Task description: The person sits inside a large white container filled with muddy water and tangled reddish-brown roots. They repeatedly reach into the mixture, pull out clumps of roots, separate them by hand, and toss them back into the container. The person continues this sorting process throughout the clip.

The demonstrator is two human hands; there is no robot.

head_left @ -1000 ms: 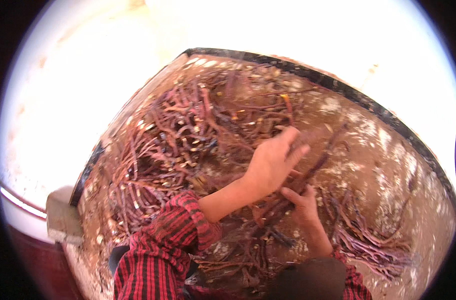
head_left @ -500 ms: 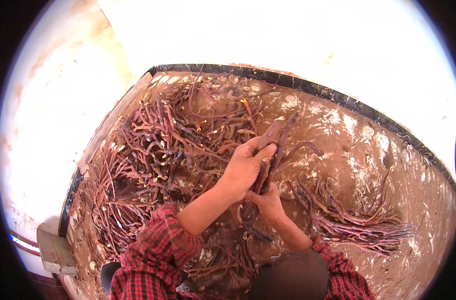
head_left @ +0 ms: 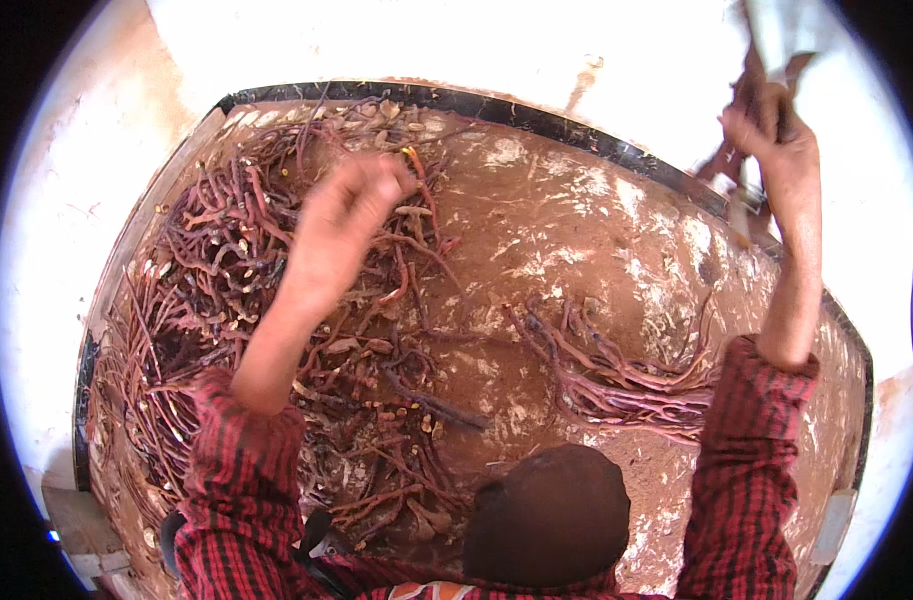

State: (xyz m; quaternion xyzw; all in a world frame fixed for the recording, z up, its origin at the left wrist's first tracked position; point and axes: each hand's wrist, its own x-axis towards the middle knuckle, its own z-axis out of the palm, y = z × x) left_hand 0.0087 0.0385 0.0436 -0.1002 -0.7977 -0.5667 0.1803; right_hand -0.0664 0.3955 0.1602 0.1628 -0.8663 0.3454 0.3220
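My right hand (head_left: 777, 140) is raised at the far upper right, beyond the black border, with its fingers closed round several thick reddish-brown roots (head_left: 752, 95). Motion smears the ends of these roots. Over the left-hand heap of purplish roots (head_left: 237, 235) hangs my left hand (head_left: 357, 195), blurred, its fingers bent; whether anything is in them I cannot make out. A smaller bundle of long roots (head_left: 627, 385) lies to the right of the middle, partly behind my right sleeve.
The brown, white-flecked floor (head_left: 557, 210) is bordered by a black strip (head_left: 477, 102) at the back. A grey block (head_left: 82, 520) sits at the lower left. My dark-clad knee (head_left: 547, 515) takes up the lower middle. More loose roots (head_left: 407, 490) lie left of it.
My hands were together on the roots in the middle. Now my right hand has carried roots up and right, while my left hand has let go and moved left. The view has shifted.
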